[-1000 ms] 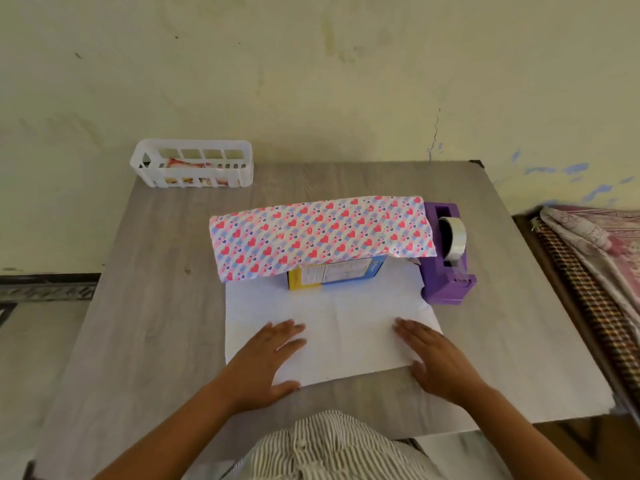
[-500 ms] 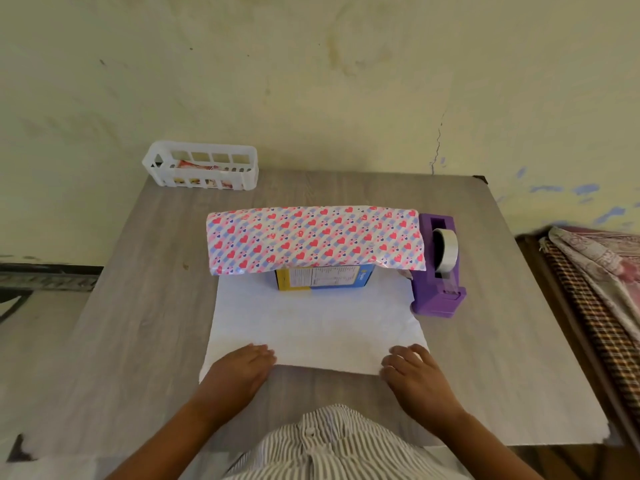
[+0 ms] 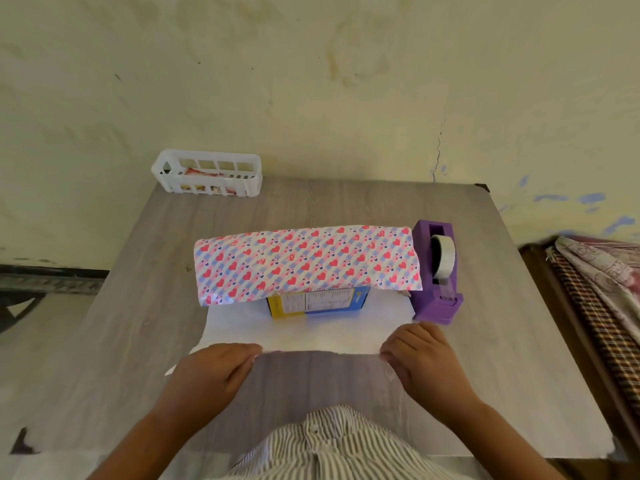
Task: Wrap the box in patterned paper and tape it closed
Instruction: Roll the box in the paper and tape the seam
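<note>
A yellow and blue box (image 3: pixel 318 301) stands mid-table on a sheet of paper. The far flap of the paper (image 3: pixel 306 263), printed with pink hearts, lies folded over the box top and hides most of it. The white underside of the near flap (image 3: pixel 311 332) faces up between the box and me. My left hand (image 3: pixel 214 372) pinches the near edge at its left corner. My right hand (image 3: pixel 420 358) pinches that edge at the right corner. The edge is lifted off the wooden table (image 3: pixel 121 341).
A purple tape dispenser (image 3: pixel 437 271) with a clear roll stands right of the box, touching the paper. A white slotted basket (image 3: pixel 207 178) sits at the far left edge by the wall. A bed with folded cloth (image 3: pixel 602 282) lies right of the table.
Both hands slid back from lying flat on the white flap to its near edge, then took hold of the corners and raised them. The camera tilted, shifting the scene lower.
</note>
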